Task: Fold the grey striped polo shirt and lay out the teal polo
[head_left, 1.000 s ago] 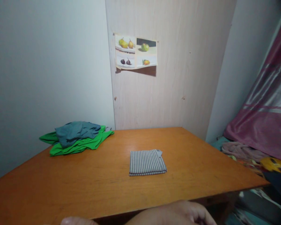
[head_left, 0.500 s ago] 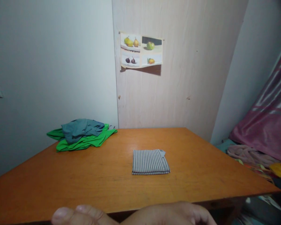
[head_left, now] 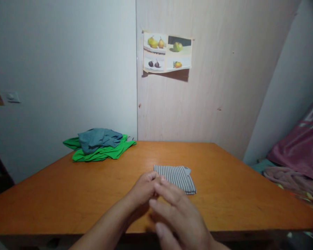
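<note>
My left hand [head_left: 143,189] reaches in from the lower left, just above the table. Its partly visible fingers look loosely bent, with nothing between them. My right hand [head_left: 182,211] comes from the lower right, fingers apart and stretched toward the left one. The fingertips of the two hands overlap in view; whether they touch I cannot tell. Behind them a folded grey-and-white striped cloth [head_left: 177,175] lies flat on the orange-brown wooden table [head_left: 94,194]. My hands cover its near left part.
At the table's far left lies a heap of a blue-grey garment [head_left: 97,140] over a bright green garment [head_left: 94,156]. A fruit picture sheet [head_left: 167,52] hangs on the back wall. Pink shiny fabric [head_left: 297,146] and a bundled cloth [head_left: 289,178] are beyond the right edge.
Both hands have risen from the bottom edge of the view and moved forward over the table, nearer the striped cloth. The camera view has turned slightly left. The cloth and garments lie as before.
</note>
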`<state>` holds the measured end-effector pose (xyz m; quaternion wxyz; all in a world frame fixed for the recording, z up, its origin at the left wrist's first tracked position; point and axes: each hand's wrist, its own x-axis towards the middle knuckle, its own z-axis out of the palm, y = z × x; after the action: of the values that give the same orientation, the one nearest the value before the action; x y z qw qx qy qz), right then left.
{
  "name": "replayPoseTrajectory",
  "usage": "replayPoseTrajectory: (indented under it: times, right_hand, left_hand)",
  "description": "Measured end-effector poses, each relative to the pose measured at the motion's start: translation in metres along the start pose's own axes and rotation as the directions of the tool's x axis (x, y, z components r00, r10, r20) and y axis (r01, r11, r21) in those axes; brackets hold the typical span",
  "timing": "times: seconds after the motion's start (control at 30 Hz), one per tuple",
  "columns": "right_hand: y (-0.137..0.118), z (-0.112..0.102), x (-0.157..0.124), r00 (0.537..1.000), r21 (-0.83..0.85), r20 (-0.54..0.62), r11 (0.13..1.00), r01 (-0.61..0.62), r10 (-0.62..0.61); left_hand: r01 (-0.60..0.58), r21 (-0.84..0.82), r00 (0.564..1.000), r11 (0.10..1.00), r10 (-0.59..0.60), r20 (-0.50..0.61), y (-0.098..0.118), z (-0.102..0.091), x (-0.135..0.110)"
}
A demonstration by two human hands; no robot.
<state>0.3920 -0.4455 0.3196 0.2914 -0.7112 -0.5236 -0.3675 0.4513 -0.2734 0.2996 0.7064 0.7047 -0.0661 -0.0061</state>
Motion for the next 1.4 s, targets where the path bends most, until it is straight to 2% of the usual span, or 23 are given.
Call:
replayPoseTrajectory:
  times: [0.1,0.2,0.33,0.43,0.6,0.73,0.83,0.9,0.97,1.03,1.1,1.17,1.27,1.4]
  right_hand:
    - [0.027,-0.011,-0.013,0.970,-0.040,-0.038,0.969,-0.242,0.240]
    - [0.058,-0.014,-0.031,0.895,-0.042,-0.071,0.895,-0.444,0.440]
    - [0.094,-0.010,-0.053,0.841,-0.058,-0.025,0.839,-0.542,0.541]
    - [0.108,-0.007,-0.063,0.811,-0.092,0.047,0.811,-0.577,0.583]
    - [0.116,0.002,-0.073,0.734,-0.202,0.165,0.751,-0.628,0.659]
    - [0.117,0.007,-0.080,0.672,-0.300,0.246,0.714,-0.632,0.698]
    - [0.116,0.007,-0.080,0.616,-0.363,0.286,0.678,-0.639,0.734]
    - [0.115,0.007,-0.076,0.600,-0.388,0.287,0.663,-0.641,0.747]
    - [0.114,0.008,-0.067,0.605,-0.390,0.277,0.662,-0.639,0.747]
    - [0.115,0.012,-0.054,0.631,-0.369,0.265,0.681,-0.632,0.729]
    - [0.117,0.018,-0.040,0.657,-0.343,0.263,0.705,-0.621,0.707]
    - [0.120,0.027,-0.030,0.662,-0.342,0.272,0.713,-0.612,0.699]
    - [0.127,0.040,-0.025,0.620,-0.400,0.309,0.690,-0.603,0.721]
    - [0.137,0.052,-0.036,0.527,-0.502,0.383,0.650,-0.571,0.759]
  left_hand:
    - [-0.110,0.037,0.981,0.993,0.114,-0.156,-0.010,-0.017,0.004]
    - [-0.160,0.198,0.949,0.967,0.206,-0.238,-0.021,-0.025,0.005]
    - [-0.204,0.354,0.925,0.912,0.298,-0.235,-0.035,-0.028,0.008]
    - [-0.254,0.463,0.923,0.849,0.356,-0.148,-0.039,-0.029,0.007]
    - [-0.366,0.628,0.900,0.687,0.434,0.050,-0.034,-0.029,0.001]
    - [-0.340,0.699,0.911,0.629,0.404,0.080,-0.038,-0.030,0.001]
    - [-0.310,0.718,0.923,0.623,0.379,0.070,-0.042,-0.030,0.003]
    - [-0.309,0.713,0.922,0.629,0.381,0.065,-0.042,-0.029,0.004]
    - [-0.306,0.701,0.919,0.645,0.393,0.040,-0.041,-0.029,0.005]
    - [-0.284,0.680,0.918,0.676,0.396,-0.011,-0.039,-0.030,0.006]
    - [-0.251,0.658,0.921,0.710,0.385,-0.064,-0.038,-0.032,0.008]
    - [-0.226,0.648,0.926,0.727,0.367,-0.089,-0.039,-0.033,0.009]
    - [-0.212,0.667,0.934,0.714,0.349,-0.076,-0.042,-0.034,0.010]
    - [-0.168,0.651,0.953,0.740,0.291,-0.084,-0.047,-0.034,0.013]
